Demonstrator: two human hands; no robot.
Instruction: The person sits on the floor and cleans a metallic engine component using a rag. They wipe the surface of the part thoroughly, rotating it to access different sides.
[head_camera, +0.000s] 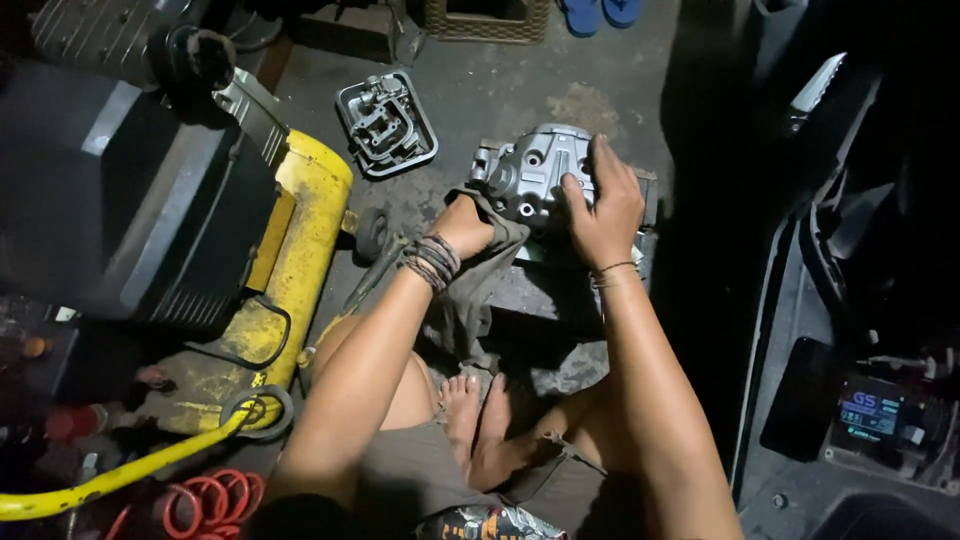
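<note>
In the head view, your right hand (603, 205) lies spread over the grey metal engine cover (530, 170), fingers curved on its top and side. Your left hand (465, 225) is closed on a grey rag (470, 290) and presses it against the left edge of the cover. The cover rests on a dark block (545, 295) on the concrete floor (500, 100), just in front of your bare feet (475, 410).

The cover could slide off the block if you push hard with the rag, because only one hand steadies it, and your feet are directly below. The rag could also catch on a corner.

The underside of the cover and its contact with the block are hidden by your hands. The right side of the picture is very dark, so the black vehicle parts (860, 300) there are hard to make out. The second metal part (387, 122) lies well apart on the floor, and the yellow compressor tank (300, 240) is to your left.
</note>
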